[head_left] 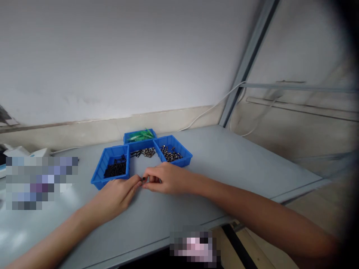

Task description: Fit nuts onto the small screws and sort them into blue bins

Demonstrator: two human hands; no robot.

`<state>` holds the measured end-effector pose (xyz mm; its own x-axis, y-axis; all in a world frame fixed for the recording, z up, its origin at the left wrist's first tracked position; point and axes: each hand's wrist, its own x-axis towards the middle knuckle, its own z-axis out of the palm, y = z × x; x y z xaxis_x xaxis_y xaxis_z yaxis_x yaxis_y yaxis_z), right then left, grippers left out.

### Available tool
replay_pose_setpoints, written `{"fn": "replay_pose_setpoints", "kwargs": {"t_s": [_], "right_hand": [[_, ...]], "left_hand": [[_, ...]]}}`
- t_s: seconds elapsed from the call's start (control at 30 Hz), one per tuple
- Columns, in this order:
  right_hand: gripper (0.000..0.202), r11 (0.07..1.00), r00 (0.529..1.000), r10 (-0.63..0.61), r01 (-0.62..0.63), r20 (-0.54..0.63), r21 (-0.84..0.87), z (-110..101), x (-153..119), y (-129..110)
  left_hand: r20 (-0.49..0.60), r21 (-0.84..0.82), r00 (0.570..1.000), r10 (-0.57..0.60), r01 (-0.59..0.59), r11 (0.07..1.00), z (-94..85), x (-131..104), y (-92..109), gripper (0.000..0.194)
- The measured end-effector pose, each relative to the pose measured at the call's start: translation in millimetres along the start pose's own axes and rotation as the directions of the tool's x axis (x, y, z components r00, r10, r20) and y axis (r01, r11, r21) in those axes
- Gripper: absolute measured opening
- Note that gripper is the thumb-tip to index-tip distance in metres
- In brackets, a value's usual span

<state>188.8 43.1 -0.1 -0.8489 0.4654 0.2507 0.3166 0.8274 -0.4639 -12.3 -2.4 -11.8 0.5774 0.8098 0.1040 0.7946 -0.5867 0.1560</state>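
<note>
- Left hand (pixel 117 195) and right hand (pixel 166 178) pinch a small dark part (pixel 143 179) between fingertips, near the left blue bin (pixel 97 172)
- Too loose a pinch could drop it, and hidden fingertips could mask misalignment

Three blue bins (pixel 100 168), two hands (pixel 120 192)

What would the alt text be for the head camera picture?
Left hand and right hand pinch a tiny dark piece together above a grey table, near three blue bins of black parts, metal parts and green items.
</note>
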Motion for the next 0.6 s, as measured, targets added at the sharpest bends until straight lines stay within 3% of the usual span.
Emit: {"fn": "replay_pose_setpoints", "kwargs": {"t_s": [0.17, 0.33, 0.6], "right_hand": [[0.023, 0.992, 1.0, 0.008, -0.01, -0.021, -0.13, -2.0, 0.0, 0.1], [0.021, 0.97, 0.999, 0.027, -0.017, 0.038, -0.242, 1.4, 0.7, 2.4], [0.023, 0.95, 0.995, 0.007, 0.024, 0.098, -0.311, 14.0, 3.4, 4.3]], "left_hand": [[-0.045, 0.097, 0.998, 0.032, -0.028, 0.995, -4.7, -2.5, -0.1, 0.029], [-0.107, 0.199, 0.99, 0.094, -0.071, 0.977, -7.2, -5.3, -0.3, 0.029], [-0.21, 0.314, 0.936, 0.284, -0.211, 0.926, 0.2, -3.8, 5.0, 0.028]]}}
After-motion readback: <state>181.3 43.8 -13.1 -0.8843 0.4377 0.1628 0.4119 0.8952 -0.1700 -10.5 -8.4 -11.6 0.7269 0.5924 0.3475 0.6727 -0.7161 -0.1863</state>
